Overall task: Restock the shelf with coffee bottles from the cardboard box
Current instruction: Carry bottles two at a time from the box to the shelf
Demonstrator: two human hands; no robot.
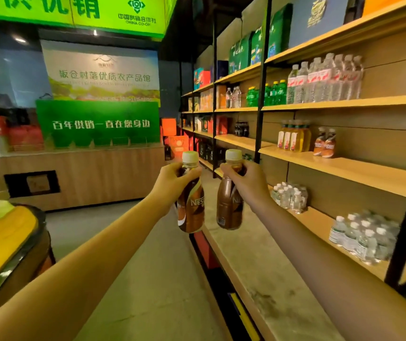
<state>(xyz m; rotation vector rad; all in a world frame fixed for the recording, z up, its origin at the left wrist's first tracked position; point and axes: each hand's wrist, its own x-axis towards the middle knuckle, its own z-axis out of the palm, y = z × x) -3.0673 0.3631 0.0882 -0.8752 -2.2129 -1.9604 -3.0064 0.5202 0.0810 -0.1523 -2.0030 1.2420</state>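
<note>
Left fingers (189, 172): curled tight round the neck of a coffee bottle, just under its cap, thumb across the front.
Right fingers (229, 169): wrapped the same way round the neck of a second coffee bottle.
Left hand (171, 185): holds the left coffee bottle (192, 210) hanging below the fist, base tilted slightly to the right.
Right hand (249, 186): holds the right coffee bottle (229, 207) hanging close to upright, just beside the other; whether the two touch cannot be told.
Bottle look: clear plastic filled with brown coffee, cream-white screw caps, brown wrap labels with pale swirls; white letters "NES" show on the left one, a barcode patch near the base of the right one.
Bottle position: both held in the air over the aisle, in front of the shelving's left part and apart from every shelf.
Shelf board (359, 169): a light wooden shelf to the right, at about hand height.
Shelved coffee bottles (325, 143): two of the same kind stand upright side by side on that board.
Yellow drink bottles (294, 139): a short row just left of the shelved pair.
Water bottles (326, 80): on the shelf above.
Wrapped water packs (364, 238): on the shelf below.
</note>
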